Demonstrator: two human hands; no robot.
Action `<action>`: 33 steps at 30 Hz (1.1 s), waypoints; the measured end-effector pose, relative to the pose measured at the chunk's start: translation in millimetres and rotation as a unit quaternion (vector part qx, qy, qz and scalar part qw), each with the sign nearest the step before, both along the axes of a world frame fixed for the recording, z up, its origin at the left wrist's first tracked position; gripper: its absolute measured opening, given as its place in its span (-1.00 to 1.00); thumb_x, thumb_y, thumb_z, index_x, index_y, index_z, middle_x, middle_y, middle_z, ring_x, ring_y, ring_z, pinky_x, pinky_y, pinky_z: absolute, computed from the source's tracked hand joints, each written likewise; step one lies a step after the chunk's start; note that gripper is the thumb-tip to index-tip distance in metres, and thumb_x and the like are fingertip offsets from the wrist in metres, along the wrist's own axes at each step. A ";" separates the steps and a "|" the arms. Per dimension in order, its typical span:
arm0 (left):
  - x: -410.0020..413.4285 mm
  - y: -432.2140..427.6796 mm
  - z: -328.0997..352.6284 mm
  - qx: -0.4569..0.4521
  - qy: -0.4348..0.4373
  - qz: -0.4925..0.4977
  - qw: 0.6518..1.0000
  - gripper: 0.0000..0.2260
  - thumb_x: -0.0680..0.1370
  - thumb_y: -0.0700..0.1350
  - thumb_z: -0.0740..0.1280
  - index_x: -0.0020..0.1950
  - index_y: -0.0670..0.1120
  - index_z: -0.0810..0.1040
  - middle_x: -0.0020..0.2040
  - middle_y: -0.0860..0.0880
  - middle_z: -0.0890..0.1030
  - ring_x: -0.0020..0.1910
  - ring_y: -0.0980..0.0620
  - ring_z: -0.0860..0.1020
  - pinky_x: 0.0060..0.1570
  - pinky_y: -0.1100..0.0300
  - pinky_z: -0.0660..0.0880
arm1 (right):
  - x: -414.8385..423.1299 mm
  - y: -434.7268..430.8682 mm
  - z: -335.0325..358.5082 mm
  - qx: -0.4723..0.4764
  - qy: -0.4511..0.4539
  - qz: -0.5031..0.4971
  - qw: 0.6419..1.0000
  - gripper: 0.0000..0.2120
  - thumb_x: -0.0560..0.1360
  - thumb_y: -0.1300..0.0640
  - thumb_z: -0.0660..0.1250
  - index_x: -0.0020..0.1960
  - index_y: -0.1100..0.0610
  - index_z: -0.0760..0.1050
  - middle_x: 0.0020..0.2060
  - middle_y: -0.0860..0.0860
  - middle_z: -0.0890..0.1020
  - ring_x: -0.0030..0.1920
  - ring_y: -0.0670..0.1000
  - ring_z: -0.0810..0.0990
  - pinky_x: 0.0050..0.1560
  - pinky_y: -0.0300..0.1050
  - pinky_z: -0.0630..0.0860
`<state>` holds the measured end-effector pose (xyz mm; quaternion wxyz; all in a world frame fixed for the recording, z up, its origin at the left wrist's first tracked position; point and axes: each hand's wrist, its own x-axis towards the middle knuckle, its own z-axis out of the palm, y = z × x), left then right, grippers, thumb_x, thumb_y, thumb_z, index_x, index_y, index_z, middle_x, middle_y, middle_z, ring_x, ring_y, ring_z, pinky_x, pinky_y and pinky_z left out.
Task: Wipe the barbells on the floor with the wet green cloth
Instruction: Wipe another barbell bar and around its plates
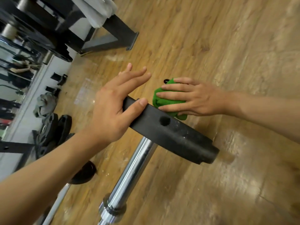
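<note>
Barbell shaft (129,174) cropped at the lower edge

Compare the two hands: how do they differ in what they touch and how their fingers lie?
The left hand touches the black plate directly, thumb on its rim; the right hand touches a green cloth. The left hand's fingers stick straight out past the plate; the right hand's fingers lie spread on the cloth, beyond the plate. Both hands are bare, with straight fingers.
</note>
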<state>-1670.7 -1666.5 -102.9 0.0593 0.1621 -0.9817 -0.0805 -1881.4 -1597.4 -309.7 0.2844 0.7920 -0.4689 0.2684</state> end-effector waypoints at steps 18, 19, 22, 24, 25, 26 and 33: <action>-22.2 125.7 -20.3 -0.194 0.036 -0.035 0.980 -0.44 0.49 0.22 0.23 0.35 -0.05 0.66 0.41 -0.02 0.59 0.56 -0.16 0.39 0.55 -0.25 0.22 | 14.3 72.4 9.7 0.030 -0.139 -0.042 0.989 -0.65 0.74 -0.01 0.12 0.43 0.08 0.48 0.37 0.15 0.55 0.44 0.22 0.46 0.57 0.24 0.23; -23.6 136.3 -23.4 -0.202 0.041 -0.043 0.978 -0.44 0.49 0.23 0.23 0.34 -0.05 0.67 0.39 -0.02 0.61 0.55 -0.16 0.41 0.54 -0.25 0.22 | 18.7 79.4 9.5 0.028 -0.165 -0.064 0.984 -0.64 0.75 -0.02 0.06 0.42 0.10 0.46 0.33 0.17 0.58 0.41 0.24 0.47 0.58 0.24 0.20; -31.4 168.2 -29.8 -0.232 0.036 -0.068 0.970 -0.42 0.48 0.25 0.22 0.31 -0.07 0.69 0.36 -0.04 0.64 0.54 -0.17 0.42 0.52 -0.29 0.23 | 30.4 101.5 11.2 0.081 -0.177 -0.067 0.979 -0.57 0.75 -0.03 -0.02 0.43 0.10 0.48 0.33 0.17 0.59 0.39 0.25 0.51 0.58 0.25 0.17; -35.8 189.7 -33.1 -0.252 0.015 -0.069 0.965 -0.39 0.49 0.27 0.20 0.32 -0.09 0.69 0.37 -0.07 0.63 0.55 -0.19 0.39 0.54 -0.29 0.22 | 21.1 111.9 23.9 0.143 -0.124 -0.059 0.980 -0.55 0.75 -0.06 -0.03 0.45 0.05 0.49 0.36 0.12 0.58 0.41 0.20 0.50 0.56 0.20 0.18; -36.8 199.7 -33.9 -0.260 0.006 -0.067 0.963 -0.38 0.49 0.28 0.20 0.33 -0.09 0.68 0.38 -0.08 0.62 0.56 -0.20 0.38 0.54 -0.29 0.21 | 14.4 116.8 30.3 0.168 -0.088 -0.078 0.979 -0.48 0.75 -0.09 -0.12 0.46 0.04 0.48 0.36 0.10 0.57 0.41 0.18 0.48 0.54 0.16 0.17; -37.4 208.8 -35.2 -0.265 -0.003 -0.065 0.962 -0.37 0.50 0.29 0.19 0.35 -0.10 0.67 0.40 -0.09 0.61 0.57 -0.20 0.36 0.55 -0.29 0.19 | 9.7 123.1 36.5 0.175 -0.063 -0.097 0.978 -0.40 0.74 -0.12 -0.22 0.46 0.05 0.48 0.35 0.08 0.56 0.39 0.17 0.47 0.52 0.11 0.17; -18.7 262.3 -32.1 -0.261 -0.066 -0.120 0.955 -0.31 0.53 0.29 0.20 0.52 -0.11 0.51 0.62 -0.21 0.32 0.67 -0.17 0.14 0.62 -0.21 0.05 | 7.4 186.9 61.8 0.074 -0.217 -0.193 0.954 -0.74 0.68 0.00 0.17 0.08 0.15 0.55 -0.01 0.11 0.55 0.02 0.14 0.50 0.17 0.03 0.31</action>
